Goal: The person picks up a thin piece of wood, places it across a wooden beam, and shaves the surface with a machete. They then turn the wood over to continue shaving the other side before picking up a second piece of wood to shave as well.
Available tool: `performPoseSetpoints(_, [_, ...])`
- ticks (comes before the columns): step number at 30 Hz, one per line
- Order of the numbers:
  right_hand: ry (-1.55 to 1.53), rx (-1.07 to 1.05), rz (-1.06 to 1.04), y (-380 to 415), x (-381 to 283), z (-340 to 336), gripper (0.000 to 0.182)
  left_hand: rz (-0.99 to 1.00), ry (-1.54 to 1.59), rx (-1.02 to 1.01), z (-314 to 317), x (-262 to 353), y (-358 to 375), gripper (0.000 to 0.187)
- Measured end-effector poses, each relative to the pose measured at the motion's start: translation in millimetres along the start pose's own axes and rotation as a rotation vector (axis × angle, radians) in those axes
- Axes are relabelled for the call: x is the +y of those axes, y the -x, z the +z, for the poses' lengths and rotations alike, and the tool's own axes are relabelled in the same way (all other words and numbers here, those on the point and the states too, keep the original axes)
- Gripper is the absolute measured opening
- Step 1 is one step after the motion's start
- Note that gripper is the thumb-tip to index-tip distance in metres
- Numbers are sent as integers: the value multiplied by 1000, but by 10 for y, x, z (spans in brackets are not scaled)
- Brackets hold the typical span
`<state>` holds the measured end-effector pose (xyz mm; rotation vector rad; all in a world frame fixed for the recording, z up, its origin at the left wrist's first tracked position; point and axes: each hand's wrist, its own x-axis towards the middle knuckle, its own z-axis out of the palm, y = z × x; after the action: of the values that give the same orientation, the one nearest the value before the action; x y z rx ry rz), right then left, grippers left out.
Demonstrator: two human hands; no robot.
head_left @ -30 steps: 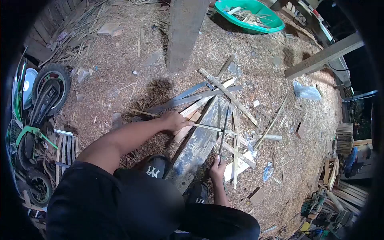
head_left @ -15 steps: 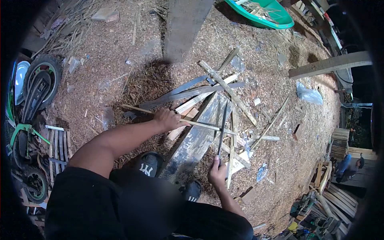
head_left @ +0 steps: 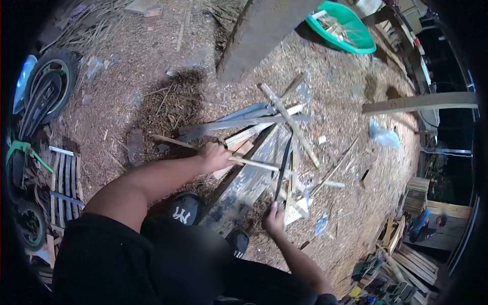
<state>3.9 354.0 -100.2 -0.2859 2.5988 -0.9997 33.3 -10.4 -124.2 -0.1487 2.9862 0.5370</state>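
Note:
My left hand (head_left: 214,156) is closed around a thin wooden stick (head_left: 254,163). The stick slants over a thick weathered plank (head_left: 236,190), and its right end meets a long, narrow dark machete (head_left: 283,168). Low in the view, my right hand (head_left: 274,221) grips the machete's handle, with the blade pointing up and away from me. Beyond the plank lies a loose pile of wood strips, among them a pale one (head_left: 292,122) and a grey one (head_left: 244,122).
Wood chips cover the ground. A green tub (head_left: 351,31) with scraps stands at the far right, near a wooden beam (head_left: 417,103). A thick post (head_left: 259,40) rises ahead. On the left is a small bike (head_left: 48,91); stacked wood (head_left: 414,264) and a person (head_left: 427,223) are at right.
My view has turned slightly, shifting the surroundings. Both hands keep their holds on the stick and the machete, and the blade still crosses near the stick's right end.

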Motion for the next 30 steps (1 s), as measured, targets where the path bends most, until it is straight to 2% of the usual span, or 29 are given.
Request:
performPoseSetpoints(1, [-62,-90,132,93,-143,-128,41,-25,32,-83,-13,54,33,72])
performPoseSetpoints(2, [-136,-172,245,79,-553,-297,42,-50,49,-151,-60,40,18,71])
performPoseSetpoints(3, [-259,-216,504,98,-1064,-459,45,24,-16,-54,-50,-13,30,71])
performPoseSetpoints(4, [-359,-363,554,78,-1539,-728,48,24,-21,-57,-91,-42,8,71])
performPoseSetpoints(6, [-358,-471,759,-78,-2058,-1014,51,-4,-14,-144,-131,15,-43,77])
performPoseSetpoints(7, [-396,-514,754,-118,-2006,-1063,52,-6,-6,-8,1,4,-12,78])
performPoseSetpoints(8, [-389,-513,752,-116,-1871,-1019,52,-8,-1,-4,52,11,-16,78])
performPoseSetpoints(10, [-221,-406,482,-40,-1376,-764,50,42,-14,53,47,-48,-15,71])
performPoseSetpoints(11, [-304,-347,434,47,-1099,-557,46,41,-23,129,100,-51,-14,72])
performPoseSetpoints(12, [-393,-324,313,117,-381,-273,39,40,-34,124,53,-79,2,72])
performPoseSetpoints(14, [-393,-388,185,128,-541,-266,40,107,-36,139,-97,-37,15,71])
performPoseSetpoints(16, [-600,-414,470,1,-592,-480,47,93,-31,37,-216,27,46,64])
performPoseSetpoints(17, [-745,-422,593,-36,-762,-602,53,41,41,75,-239,86,89,60])
performPoseSetpoints(18, [-855,-437,614,-75,-841,-676,52,-15,114,130,-270,136,76,55])
performPoseSetpoints(20, [-633,-411,450,-70,-860,-719,55,-43,130,90,-305,202,72,50])
performPoseSetpoints(22, [-652,-419,489,-79,-948,-796,56,-26,139,198,-355,217,113,49])
performPoseSetpoints(27, [-655,-430,475,-24,-975,-777,57,-23,89,230,-417,209,156,49])
performPoseSetpoints(29, [-720,-386,452,2,-991,-792,56,-143,91,47,-497,285,173,51])
performPoseSetpoints(30, [-728,-389,452,16,-912,-736,56,-143,84,44,-536,308,182,51])
